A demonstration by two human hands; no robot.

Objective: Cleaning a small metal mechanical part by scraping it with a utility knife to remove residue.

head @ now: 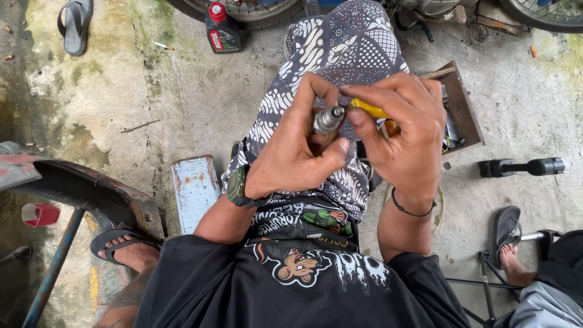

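Head view. The left hand [297, 155] pinches a small metal plug-like part [328, 119], fingers closed on its body, above the patterned lap. The right hand [404, 136], fingers closed on a yellow-handled tool [369, 109], sets its tip against the part; the work looks midway. Below lies a stained concrete floor [152, 103], with an oil bottle [221, 28] near its far edge and a wooden box [464, 109] at right.

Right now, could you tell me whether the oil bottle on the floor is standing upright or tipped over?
Upright. The dark oil bottle stands on its base on the concrete floor beside a wheel, its red cap on top.
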